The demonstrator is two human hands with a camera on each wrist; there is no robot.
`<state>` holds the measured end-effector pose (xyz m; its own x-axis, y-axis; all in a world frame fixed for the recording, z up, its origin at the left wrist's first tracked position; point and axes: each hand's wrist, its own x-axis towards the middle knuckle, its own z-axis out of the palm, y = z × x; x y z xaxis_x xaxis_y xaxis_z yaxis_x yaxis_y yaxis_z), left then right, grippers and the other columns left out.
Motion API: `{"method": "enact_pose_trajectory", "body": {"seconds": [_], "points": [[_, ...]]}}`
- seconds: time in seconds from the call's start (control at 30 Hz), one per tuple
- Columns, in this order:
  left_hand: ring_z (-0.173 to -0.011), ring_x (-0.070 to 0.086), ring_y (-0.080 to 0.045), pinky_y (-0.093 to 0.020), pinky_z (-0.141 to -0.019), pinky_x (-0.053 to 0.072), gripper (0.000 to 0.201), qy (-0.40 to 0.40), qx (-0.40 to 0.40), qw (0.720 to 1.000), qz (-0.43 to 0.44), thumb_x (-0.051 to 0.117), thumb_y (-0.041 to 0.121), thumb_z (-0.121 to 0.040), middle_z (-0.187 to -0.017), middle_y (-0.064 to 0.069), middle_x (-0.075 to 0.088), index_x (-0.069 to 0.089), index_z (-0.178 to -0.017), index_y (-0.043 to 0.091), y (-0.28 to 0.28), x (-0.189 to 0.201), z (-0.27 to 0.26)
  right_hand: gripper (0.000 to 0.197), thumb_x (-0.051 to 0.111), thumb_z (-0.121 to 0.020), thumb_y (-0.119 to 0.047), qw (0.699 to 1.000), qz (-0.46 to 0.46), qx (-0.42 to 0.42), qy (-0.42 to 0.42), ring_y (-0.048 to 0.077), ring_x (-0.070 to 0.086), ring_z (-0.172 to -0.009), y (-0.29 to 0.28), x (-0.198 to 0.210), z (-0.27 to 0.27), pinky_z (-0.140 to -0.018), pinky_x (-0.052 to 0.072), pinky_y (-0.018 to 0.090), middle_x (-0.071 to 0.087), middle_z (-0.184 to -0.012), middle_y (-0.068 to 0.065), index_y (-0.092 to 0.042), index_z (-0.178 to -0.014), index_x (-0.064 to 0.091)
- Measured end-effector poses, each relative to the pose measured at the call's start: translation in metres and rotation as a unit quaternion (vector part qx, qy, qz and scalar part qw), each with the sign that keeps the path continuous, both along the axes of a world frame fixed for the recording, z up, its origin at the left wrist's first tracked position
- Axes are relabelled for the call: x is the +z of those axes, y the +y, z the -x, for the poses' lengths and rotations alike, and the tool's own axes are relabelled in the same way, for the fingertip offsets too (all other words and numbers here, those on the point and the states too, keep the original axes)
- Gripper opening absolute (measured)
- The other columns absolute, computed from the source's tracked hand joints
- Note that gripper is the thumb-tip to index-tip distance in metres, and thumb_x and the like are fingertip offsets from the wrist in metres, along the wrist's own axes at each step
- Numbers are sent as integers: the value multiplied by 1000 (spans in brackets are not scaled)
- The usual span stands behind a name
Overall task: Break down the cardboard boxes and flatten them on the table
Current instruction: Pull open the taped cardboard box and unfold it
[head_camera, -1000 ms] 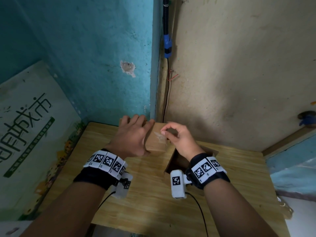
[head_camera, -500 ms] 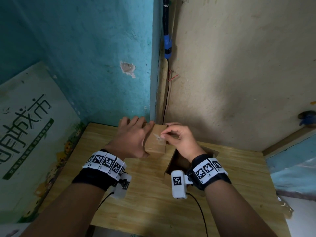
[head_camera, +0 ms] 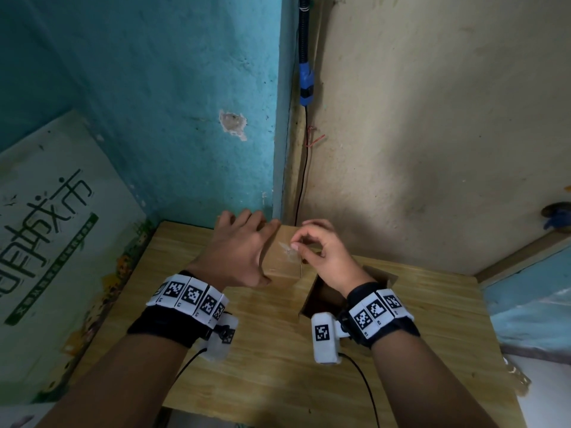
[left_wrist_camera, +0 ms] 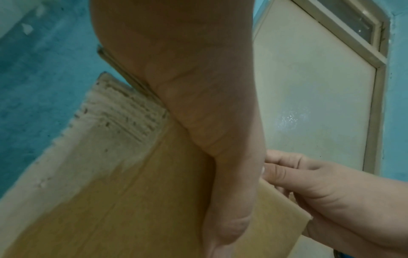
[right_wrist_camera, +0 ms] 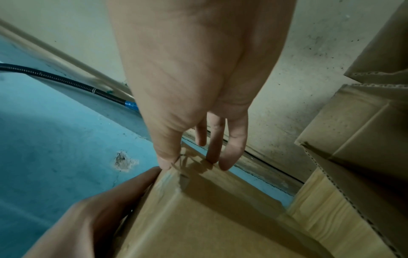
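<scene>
Closed box: we saw a small brown cardboard box (head_camera: 282, 261) standing upright on the wooden desk (head_camera: 278, 366), near the far edge, close to the corner where the teal wall (head_camera: 154, 88) met the cream wall (head_camera: 432, 118); clear tape (right_wrist_camera: 187, 162) ran over its top edge, wrinkled and partly lifted.
Left hand: our left hand (head_camera: 238, 251) lay against the box's left side, fingers reaching over its far top edge and thumb down the near corner; it held the box steady.
Right hand: our right hand (head_camera: 321, 254) hovered over the box's top right; thumb and forefinger were pressed together on the loose tape at the top edge, the other fingers (right_wrist_camera: 229, 155) hanging loosely, one of them touching the top edge.
Open box: a second cardboard box (head_camera: 321, 296) sat just right of the first, under our right wrist, its top open and flaps up; we could not tell whether the two boxes touched.
Surroundings: a printed board (head_camera: 55, 242) leaned against the teal wall at the desk's left; a black cable with a blue fitting (head_camera: 306, 84) ran down the wall corner.
</scene>
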<state>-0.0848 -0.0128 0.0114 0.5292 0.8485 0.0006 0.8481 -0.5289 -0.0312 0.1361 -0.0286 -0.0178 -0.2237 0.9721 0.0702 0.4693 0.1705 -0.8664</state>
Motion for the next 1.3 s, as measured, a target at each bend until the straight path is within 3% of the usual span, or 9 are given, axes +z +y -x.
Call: {"method": "enact_pose_trajectory", "body": {"seconds": [0.23, 0.33, 0.43, 0.53, 0.7, 0.83, 0.97, 1.17, 1.3], "points": [[-116, 46, -19, -42, -94, 34, 122, -6, -3, 1000, 6, 65, 82, -48, -126, 1, 50, 35, -150, 23, 1, -3, -1, 13, 62, -101, -13, 995, -20, -18, -93, 14, 51, -116, 2, 1, 10, -111, 37, 25, 42, -124, 1, -25, -96, 58], [-118, 44, -17, -41, -97, 32, 122, -27, 3, 999, 32, 65, 83, -49, -129, 3, 49, 32, -151, 24, 1, -6, 1, 10, 59, -103, -16, 998, 9, -14, -69, 15, 53, -115, 2, 3, 10, -111, 38, 28, 46, -123, 2, -23, -96, 59], [-120, 43, -15, -40, -100, 30, 121, -66, 20, 996, 56, 70, 81, -50, -130, 5, 47, 29, -151, 28, 3, -7, 6, 12, 53, -107, -28, 997, 72, -30, 11, 17, 63, -110, 5, 0, 6, -105, 51, 42, 62, -118, 4, -23, -102, 63], [-121, 43, -14, -40, -101, 31, 119, -105, 34, 991, 72, 72, 81, -49, -128, 7, 47, 27, -149, 34, 4, -5, 11, 19, 50, -109, -23, 965, 163, -71, 195, 22, 69, -117, 3, 3, 1, -103, 57, 48, 69, -126, 8, -15, -115, 66], [-120, 43, -14, -40, -100, 32, 118, -115, 43, 991, 55, 73, 80, -49, -128, 8, 46, 31, -148, 31, 4, -5, 15, 21, 44, -110, -9, 932, 164, -94, 307, 25, 70, -119, -1, 9, 0, -103, 56, 48, 72, -122, 15, -9, -94, 58], [-117, 46, -17, -40, -95, 34, 117, -95, 31, 995, 6, 68, 81, -50, -127, 5, 49, 34, -148, 27, -1, -7, 12, 7, 60, -104, -11, 957, 123, -119, 235, 24, 73, -111, -5, 13, -1, -96, 61, 40, 75, -113, 11, -8, -103, 65], [-115, 49, -22, -43, -91, 35, 116, -69, 19, 996, -49, 69, 79, -53, -126, -1, 52, 39, -149, 21, -3, -8, 7, 28, 83, -86, -16, 979, 82, -113, 149, 19, 75, -97, -6, 8, 4, -88, 63, 38, 79, -105, 7, -6, -111, 76], [-116, 49, -22, -44, -94, 35, 117, -90, 24, 995, -46, 69, 79, -52, -127, -1, 51, 37, -149, 22, -3, -8, 11, 13, 73, -92, 1, 949, 133, -128, 257, 31, 76, -103, -12, 8, -3, -92, 62, 41, 79, -107, 16, 3, -104, 78], [-119, 47, -20, -44, -98, 35, 118, -126, 29, 991, -23, 73, 76, -50, -130, 2, 49, 35, -150, 26, -4, -6, 14, 12, 63, -99, 2, 940, 170, -106, 277, 21, 76, -102, -13, 9, -6, -97, 60, 41, 77, -117, 14, 0, -92, 72]]}}
